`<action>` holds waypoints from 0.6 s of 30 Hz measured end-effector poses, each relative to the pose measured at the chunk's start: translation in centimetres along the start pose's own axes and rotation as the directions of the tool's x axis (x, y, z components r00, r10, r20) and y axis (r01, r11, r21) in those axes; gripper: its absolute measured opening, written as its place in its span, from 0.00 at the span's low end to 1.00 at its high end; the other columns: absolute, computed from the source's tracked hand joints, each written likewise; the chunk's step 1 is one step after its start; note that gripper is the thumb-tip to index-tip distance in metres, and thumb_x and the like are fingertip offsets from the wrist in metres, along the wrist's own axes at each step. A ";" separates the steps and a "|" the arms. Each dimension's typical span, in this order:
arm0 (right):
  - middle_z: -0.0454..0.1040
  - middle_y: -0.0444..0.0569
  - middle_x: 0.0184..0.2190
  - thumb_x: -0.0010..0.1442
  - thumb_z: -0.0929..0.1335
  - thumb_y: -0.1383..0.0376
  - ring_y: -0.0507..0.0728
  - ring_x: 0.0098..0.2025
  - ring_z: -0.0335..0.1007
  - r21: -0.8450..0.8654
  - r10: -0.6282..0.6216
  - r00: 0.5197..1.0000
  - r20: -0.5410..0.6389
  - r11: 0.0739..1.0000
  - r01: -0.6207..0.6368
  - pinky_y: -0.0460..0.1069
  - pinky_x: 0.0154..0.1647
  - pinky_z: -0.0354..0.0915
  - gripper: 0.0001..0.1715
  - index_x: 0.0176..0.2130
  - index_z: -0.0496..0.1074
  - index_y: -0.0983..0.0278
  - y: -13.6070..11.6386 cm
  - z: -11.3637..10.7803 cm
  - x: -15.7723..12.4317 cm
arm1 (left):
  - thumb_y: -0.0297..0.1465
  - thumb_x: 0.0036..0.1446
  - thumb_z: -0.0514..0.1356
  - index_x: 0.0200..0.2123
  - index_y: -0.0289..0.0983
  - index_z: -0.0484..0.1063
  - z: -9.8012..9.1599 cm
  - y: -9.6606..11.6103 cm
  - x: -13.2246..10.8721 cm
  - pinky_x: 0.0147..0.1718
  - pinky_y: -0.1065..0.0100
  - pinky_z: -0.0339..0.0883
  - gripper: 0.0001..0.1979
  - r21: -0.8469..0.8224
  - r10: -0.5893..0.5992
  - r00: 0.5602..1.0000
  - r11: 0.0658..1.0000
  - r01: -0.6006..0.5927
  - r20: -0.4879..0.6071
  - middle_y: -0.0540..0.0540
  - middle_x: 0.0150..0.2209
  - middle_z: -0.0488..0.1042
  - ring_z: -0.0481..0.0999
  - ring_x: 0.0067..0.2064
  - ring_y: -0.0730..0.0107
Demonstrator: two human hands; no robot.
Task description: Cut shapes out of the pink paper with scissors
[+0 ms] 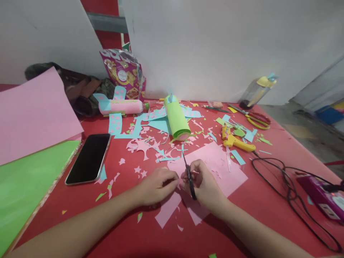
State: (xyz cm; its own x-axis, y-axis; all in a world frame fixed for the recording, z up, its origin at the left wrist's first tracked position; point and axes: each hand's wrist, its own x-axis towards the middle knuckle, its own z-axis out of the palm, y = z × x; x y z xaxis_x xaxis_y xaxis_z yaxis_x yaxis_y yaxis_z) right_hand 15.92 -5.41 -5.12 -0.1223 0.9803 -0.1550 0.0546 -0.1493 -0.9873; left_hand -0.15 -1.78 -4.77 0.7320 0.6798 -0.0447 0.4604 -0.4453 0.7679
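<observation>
My right hand [202, 186] is closed round a pair of black-handled scissors [190, 179], whose blades point away from me. My left hand [158, 185] pinches a small pink paper piece [180, 183], and the fingertips of both hands nearly meet there. Under and around the hands lie sheets of pink paper [231, 179]. Two small pink paper stars [137, 169] rest left of my left hand. Farther back stands out a green paper tube [176, 116] with blue wing shapes, and left of it a pink-wrapped bottle [123, 106] with blue paper fins lies on its side.
Paper scraps litter the red table [129, 233]. A phone [88, 157] and pink and green sheets [34, 114] lie left. To the right are a yellow glue gun [236, 142], yellow-and-red-handled scissors [258, 120], cables and a purple power strip [322, 197]. A snack bag [125, 75] stands behind.
</observation>
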 end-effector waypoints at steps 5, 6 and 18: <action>0.59 0.38 0.22 0.44 0.69 0.70 0.50 0.26 0.61 -0.052 -0.008 1.000 0.026 0.999 0.010 0.47 0.27 0.61 0.19 0.28 0.52 0.59 0.0 -0.1 -0.1 | 0.31 0.55 0.47 0.24 0.34 0.66 0.3 -0.3 0.0 0.28 0.73 0.58 0.12 0.030 0.021 1.000 0.999 -0.020 -0.018 0.47 0.25 0.69 0.65 0.28 0.74; 0.58 0.38 0.22 0.44 0.68 0.71 0.50 0.26 0.61 -0.053 -0.012 0.999 0.030 0.998 0.014 0.47 0.27 0.61 0.19 0.28 0.52 0.59 0.0 -0.1 -0.1 | 0.31 0.55 0.47 0.24 0.34 0.66 0.4 -0.2 0.0 0.28 0.73 0.58 0.12 0.034 0.027 0.999 0.999 -0.027 -0.024 0.47 0.24 0.69 0.65 0.27 0.74; 0.59 0.38 0.23 0.45 0.67 0.74 0.48 0.24 0.57 0.064 -0.035 0.999 0.008 0.997 0.034 0.44 0.24 0.56 0.20 0.30 0.51 0.59 0.4 0.0 -0.1 | 0.29 0.53 0.47 0.19 0.34 0.62 0.3 0.0 0.3 0.25 0.74 0.56 0.13 0.057 0.032 0.999 0.998 -0.030 -0.042 0.49 0.19 0.65 0.61 0.23 0.76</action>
State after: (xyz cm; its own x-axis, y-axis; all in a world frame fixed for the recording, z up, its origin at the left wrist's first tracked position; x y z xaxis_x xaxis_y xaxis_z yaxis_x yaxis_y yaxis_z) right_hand 15.92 -5.52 -5.48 -0.1319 0.9839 -0.1207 -0.0133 -0.1235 -0.9923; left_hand 0.23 -1.74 -4.91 0.7249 0.6888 0.0071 0.4664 -0.4983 0.7309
